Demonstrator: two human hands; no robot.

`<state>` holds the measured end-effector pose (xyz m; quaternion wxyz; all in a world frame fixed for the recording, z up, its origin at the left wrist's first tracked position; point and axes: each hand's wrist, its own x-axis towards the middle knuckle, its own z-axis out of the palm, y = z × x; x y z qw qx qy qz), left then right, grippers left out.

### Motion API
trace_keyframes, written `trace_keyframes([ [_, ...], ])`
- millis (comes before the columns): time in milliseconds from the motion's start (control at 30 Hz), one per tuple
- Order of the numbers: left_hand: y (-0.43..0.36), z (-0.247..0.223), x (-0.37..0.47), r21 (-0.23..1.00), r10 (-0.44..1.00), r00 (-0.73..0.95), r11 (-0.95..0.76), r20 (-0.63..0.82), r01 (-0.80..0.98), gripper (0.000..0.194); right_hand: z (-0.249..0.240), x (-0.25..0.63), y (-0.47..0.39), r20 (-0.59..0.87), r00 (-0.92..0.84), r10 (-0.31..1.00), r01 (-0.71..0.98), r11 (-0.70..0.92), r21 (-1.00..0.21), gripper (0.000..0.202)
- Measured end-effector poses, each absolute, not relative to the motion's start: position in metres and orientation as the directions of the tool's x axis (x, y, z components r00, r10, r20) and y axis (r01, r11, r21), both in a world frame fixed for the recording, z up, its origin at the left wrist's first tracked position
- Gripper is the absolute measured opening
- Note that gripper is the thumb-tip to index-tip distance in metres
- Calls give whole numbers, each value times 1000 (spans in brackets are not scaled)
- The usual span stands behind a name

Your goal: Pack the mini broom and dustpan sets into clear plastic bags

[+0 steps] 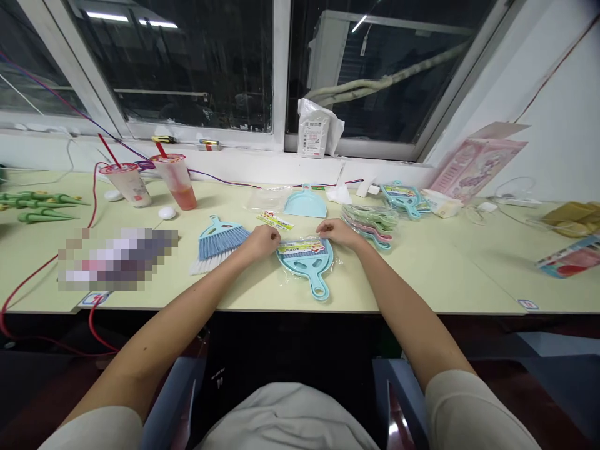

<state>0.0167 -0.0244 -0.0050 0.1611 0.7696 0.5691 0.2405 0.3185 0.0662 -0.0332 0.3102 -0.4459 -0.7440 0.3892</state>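
In front of me on the table lies a light blue dustpan-and-brush set (307, 264) in a clear plastic bag, its handle pointing toward me. My left hand (263, 241) has its fingers closed at the bag's upper left corner. At the upper right corner, my right hand (338, 232) pinches the bag's edge. A loose blue hand brush (221, 240) rests left of my left hand. Beyond my hands are an unpacked light blue dustpan (305, 204) and a yellow-green header card (275, 220). Right of my right hand sits a stack of bagged sets (371, 224) in several colours.
Two drink cups with red straws (175, 182) stand at the back left, near a red cable (94, 206). More bagged blue sets (405, 199) and a pink box (478, 164) are at the back right. The table's front edge (412, 312) runs below my forearms.
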Motion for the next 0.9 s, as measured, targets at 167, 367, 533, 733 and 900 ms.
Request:
trace_keyframes([
  [167, -19, -11, 15, 545, 967, 230, -254, 112, 799, 21, -30, 338, 51, 52, -411, 910, 434, 245, -867, 22],
  [367, -7, -20, 18, 597, 964, 234, -264, 129, 757, 15, -22, 342, 43, 36, -408, 912, 457, 239, -857, 24],
  [533, 3, -23, 19, 686, 981, 179, -181, 75, 705, 17, -25, 342, 41, 59, -387, 920, 465, 250, -849, 16],
  [733, 8, -26, 18, 730, 961, 267, -233, 72, 642, 20, -28, 342, 41, 98, -329, 939, 477, 255, -841, 11],
  [900, 9, -26, 17, 771, 946, 316, -258, 77, 583, 26, -33, 337, 42, 110, -290, 951, 464, 240, -853, 12],
])
